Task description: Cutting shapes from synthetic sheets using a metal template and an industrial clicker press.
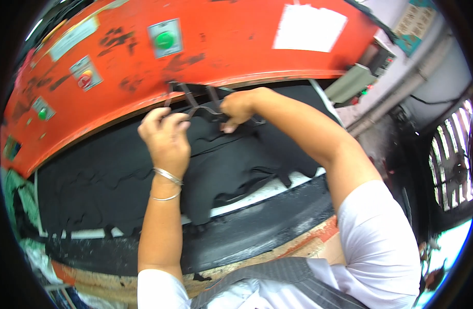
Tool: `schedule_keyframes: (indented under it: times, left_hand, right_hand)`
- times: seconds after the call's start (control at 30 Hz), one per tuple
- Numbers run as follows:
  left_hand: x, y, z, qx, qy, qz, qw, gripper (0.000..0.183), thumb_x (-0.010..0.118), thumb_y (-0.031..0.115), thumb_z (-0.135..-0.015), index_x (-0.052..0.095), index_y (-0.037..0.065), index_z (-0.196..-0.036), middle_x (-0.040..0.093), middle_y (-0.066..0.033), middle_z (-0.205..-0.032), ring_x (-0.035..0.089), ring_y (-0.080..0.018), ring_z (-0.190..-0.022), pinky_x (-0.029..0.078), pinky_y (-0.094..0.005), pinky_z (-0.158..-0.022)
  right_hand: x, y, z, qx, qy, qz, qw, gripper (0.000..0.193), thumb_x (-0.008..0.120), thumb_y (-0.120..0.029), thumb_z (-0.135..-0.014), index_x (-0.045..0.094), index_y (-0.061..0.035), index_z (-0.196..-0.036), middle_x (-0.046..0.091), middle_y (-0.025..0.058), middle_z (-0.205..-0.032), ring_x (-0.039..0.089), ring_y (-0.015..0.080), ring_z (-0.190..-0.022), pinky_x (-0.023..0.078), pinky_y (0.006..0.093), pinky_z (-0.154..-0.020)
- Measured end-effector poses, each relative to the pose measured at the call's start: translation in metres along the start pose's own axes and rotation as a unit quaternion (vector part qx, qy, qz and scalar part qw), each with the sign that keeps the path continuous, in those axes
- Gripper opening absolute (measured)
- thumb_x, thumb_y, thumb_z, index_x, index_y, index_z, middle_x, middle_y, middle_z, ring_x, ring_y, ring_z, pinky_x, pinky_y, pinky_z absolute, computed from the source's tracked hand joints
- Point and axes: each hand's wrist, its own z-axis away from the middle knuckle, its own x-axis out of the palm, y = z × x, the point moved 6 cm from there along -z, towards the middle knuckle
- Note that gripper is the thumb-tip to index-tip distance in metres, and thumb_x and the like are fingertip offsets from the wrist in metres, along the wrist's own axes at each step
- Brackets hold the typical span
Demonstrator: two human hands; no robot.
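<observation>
"Where is the metal frame (187, 93) showing?"
"Over the black sheet (107, 170), by the orange beam (221, 51); the right hand (239, 109) is gripping it."
"And the left hand (167, 139)?"
"Curling nearby; I can't tell its hold. 2 hands should be keeping it level."

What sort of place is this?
Probably a factory or workshop: a big, scuffed orange machine with push buttons, black sheet material spread in front of it, and a bent metal frame over that material.

Matt sheet (216, 167), metal frame (189, 97).
</observation>
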Motion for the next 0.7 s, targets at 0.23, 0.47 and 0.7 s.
schedule_keyframes:
  times: [0.23, 0.47, 0.7]
  left_hand:
    - [0.087, -0.021, 0.059, -0.087, -0.325, 0.036, 0.941, 0.057, 0.066, 0.025, -0.085, 0.047, 0.003, -0.135, 0.053, -0.0173, -0.122, 0.053, -0.0333, -0.107, 0.044, -0.0409, -0.093]
    - [0.082, 0.004, 0.037, -0.061, -0.338, 0.015, 0.939, 0.043, 0.069, 0.019, -0.081, 0.061, 0.002, -0.120, 0.055, -0.0162, -0.126, 0.050, -0.0345, -0.117, 0.042, -0.0404, -0.098]
    - [0.127, 0.162, 0.080, 0.085, -0.431, 0.083, 0.895, 0.027, 0.064, 0.027, -0.085, 0.069, 0.008, -0.104, 0.066, -0.0054, -0.113, 0.055, -0.0253, -0.117, 0.037, -0.0451, -0.102]
  right_hand:
    - [0.000, 0.032, 0.079, -0.064, 0.367, -0.086, 0.924, 0.034, 0.067, -0.040, -0.084, 0.070, -0.0131, -0.104, 0.068, 0.0127, -0.099, 0.065, 0.0305, -0.094, 0.051, 0.0413, -0.081]
    - [-0.014, 0.059, 0.219, 0.199, 0.597, -0.214, 0.747, 0.030, 0.052, -0.022, -0.093, 0.064, 0.0012, -0.107, 0.066, 0.0237, -0.088, 0.062, 0.0422, -0.090, 0.048, 0.0467, -0.080]
    - [0.120, 0.096, 0.186, 0.412, 0.436, -0.524, 0.605, 0.034, 0.045, -0.017, -0.088, 0.064, 0.0108, -0.082, 0.064, 0.0286, -0.069, 0.067, 0.0381, -0.066, 0.053, 0.0455, -0.072]
